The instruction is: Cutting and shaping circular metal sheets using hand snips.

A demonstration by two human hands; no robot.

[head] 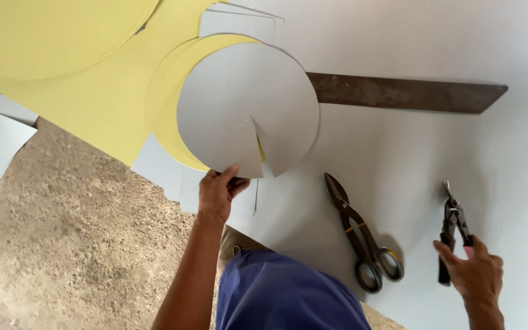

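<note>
Grey disc with a slit cut in from its rim, pinched at the lower edge by the left hand and lifted above the large grey sheet, with yellow discs stacked just behind it. Right hand closed round the handles of small snips, blades pointing away, resting on the sheet well apart from the disc. Larger shears lying untouched between the two hands; rusty flat bar beyond, partly under the disc. Judged as a pause between cuts: disc held for inspection or repositioning, tool gripped but idle. Next move, probably, calls for bringing snips and slit together, keeping the thin disc steady so the edge does not buckle.
</note>
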